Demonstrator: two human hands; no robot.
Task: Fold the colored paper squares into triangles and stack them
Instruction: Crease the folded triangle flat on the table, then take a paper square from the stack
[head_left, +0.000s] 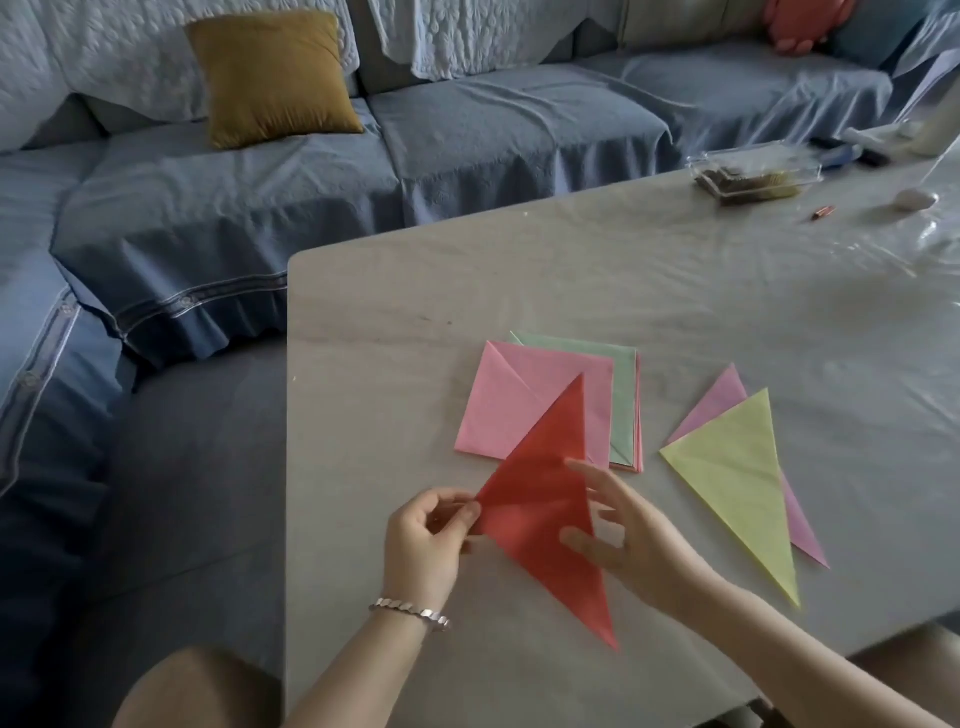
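Two hands on a red triangle (540, 519), lower centre of the frame.
Left hand (421, 540) pinches the paper's left corner between thumb and curled fingers; right hand (628, 540), fingers spread apart, touches its right edge. Above it, a pink square (514, 410) tops a stack with a green sheet (623, 395) beneath. At right, a yellow triangle (737, 478) overlaps a purple triangle (719, 400) on the table (415, 312).

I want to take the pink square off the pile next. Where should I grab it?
Probably pinch the pink square at its left edge, coming from the left. It sits shifted left of the green sheet below, so that edge sticks out free, while the red triangle covers its lower right part.
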